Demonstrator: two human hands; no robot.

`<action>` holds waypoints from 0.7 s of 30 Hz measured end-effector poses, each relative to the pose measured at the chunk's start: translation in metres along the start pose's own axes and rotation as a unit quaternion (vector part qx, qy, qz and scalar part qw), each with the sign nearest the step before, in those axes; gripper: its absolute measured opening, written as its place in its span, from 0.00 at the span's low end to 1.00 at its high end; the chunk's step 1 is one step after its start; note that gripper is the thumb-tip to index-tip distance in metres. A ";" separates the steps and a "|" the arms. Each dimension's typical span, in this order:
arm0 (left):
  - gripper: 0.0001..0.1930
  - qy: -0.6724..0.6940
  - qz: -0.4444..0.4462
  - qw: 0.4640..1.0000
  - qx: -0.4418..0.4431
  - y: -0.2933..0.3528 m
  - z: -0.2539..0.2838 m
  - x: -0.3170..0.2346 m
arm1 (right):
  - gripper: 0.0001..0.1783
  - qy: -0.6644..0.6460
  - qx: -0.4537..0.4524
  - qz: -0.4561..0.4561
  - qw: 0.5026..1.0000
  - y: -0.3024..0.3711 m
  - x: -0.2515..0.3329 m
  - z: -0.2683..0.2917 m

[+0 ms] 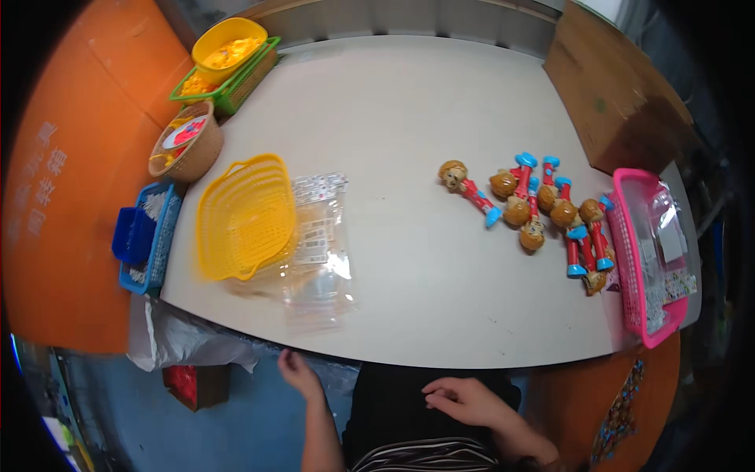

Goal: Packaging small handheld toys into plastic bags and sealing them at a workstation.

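My left hand (301,377) is just off the table's front edge, with its fingers loosely bent and nothing visible in them. Over my lap rests my right hand (469,400), empty, the thumb apart from the loosely extended fingers. Nearest to the left hand on the table lie clear plastic bags (322,267) with printed labels. They lie beside a yellow plastic basket (244,220) that looks blurred along its lower edge. At the right, several red and light-blue figures with brown round heads (532,234) lie in a loose group, touching neither hand.
A pink basket (627,259) of packaged pieces stands at the right edge, before a cardboard box (613,94). Along the left edge are a blue basket (161,244), a tan basket (206,149) and a green basket (255,75) under a yellow bowl (206,38).
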State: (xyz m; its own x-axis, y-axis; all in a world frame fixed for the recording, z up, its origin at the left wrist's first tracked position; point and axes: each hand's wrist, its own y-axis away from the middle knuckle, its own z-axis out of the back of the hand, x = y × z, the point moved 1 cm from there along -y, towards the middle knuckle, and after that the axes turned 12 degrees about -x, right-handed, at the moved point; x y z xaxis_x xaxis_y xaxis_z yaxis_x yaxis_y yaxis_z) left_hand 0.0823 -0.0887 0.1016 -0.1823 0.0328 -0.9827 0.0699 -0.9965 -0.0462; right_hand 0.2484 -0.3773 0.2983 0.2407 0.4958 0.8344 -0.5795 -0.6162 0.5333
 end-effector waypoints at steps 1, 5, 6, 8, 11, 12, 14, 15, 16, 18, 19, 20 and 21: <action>0.10 0.004 -0.009 0.998 -0.070 0.000 0.017 -0.060 | 0.13 -0.001 0.026 0.011 1.000 0.003 0.016 0.006; 0.11 0.000 -0.350 0.935 0.051 -0.009 0.022 -0.203 | 0.09 -0.080 0.066 0.065 0.992 -0.002 0.058 0.022; 0.13 -0.042 -0.388 0.911 0.130 -0.012 0.008 -0.226 | 0.08 -0.078 0.067 0.063 0.993 -0.008 0.066 0.023; 0.18 -0.132 -0.411 0.865 0.255 -0.014 -0.034 -0.254 | 0.09 -0.065 0.030 0.080 0.994 -0.011 0.071 0.018; 0.17 -0.222 -0.419 0.843 0.254 -0.009 -0.067 -0.245 | 0.09 -0.046 0.026 0.113 0.992 -0.003 0.085 0.013; 0.17 -0.220 -0.419 0.845 0.249 -0.004 -0.071 -0.240 | 0.10 -0.048 0.031 0.123 0.991 -0.001 0.086 0.014; 0.11 -0.167 -0.391 0.877 0.224 0.007 -0.077 -0.237 | 0.10 -0.054 0.023 0.118 0.991 0.003 0.078 0.016; 0.11 -0.165 -0.391 0.877 0.225 0.014 -0.081 -0.236 | 0.10 -0.060 0.017 0.113 0.992 0.004 0.075 0.018; 0.09 -0.138 -0.369 0.892 0.222 0.024 -0.084 -0.242 | 0.11 -0.045 0.019 0.109 0.993 0.006 0.073 0.022; 0.08 -0.096 -0.315 0.917 0.227 0.047 -0.089 -0.253 | 0.13 -0.108 -0.019 0.098 0.989 -0.005 0.062 0.023; 0.08 -0.096 -0.314 0.916 0.228 0.060 -0.092 -0.257 | 0.15 -0.168 -0.048 0.090 0.981 -0.011 0.061 0.024; 0.08 -0.067 -0.312 0.919 0.230 0.074 -0.094 -0.260 | 0.17 -0.178 -0.073 0.081 0.978 -0.018 0.066 0.022; 0.08 -0.036 -0.310 0.921 0.232 0.085 -0.097 -0.264 | 0.19 -0.187 -0.099 0.073 0.975 -0.027 0.076 0.021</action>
State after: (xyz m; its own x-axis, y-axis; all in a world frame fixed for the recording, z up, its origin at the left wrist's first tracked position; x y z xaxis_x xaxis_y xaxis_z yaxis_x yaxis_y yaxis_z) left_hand 0.2317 -0.1746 0.3398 -0.1128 0.6183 -0.7778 -0.4932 -0.7144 -0.4964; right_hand 0.2990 -0.3354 0.3503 0.3893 0.1305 0.9118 -0.7593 -0.5148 0.3979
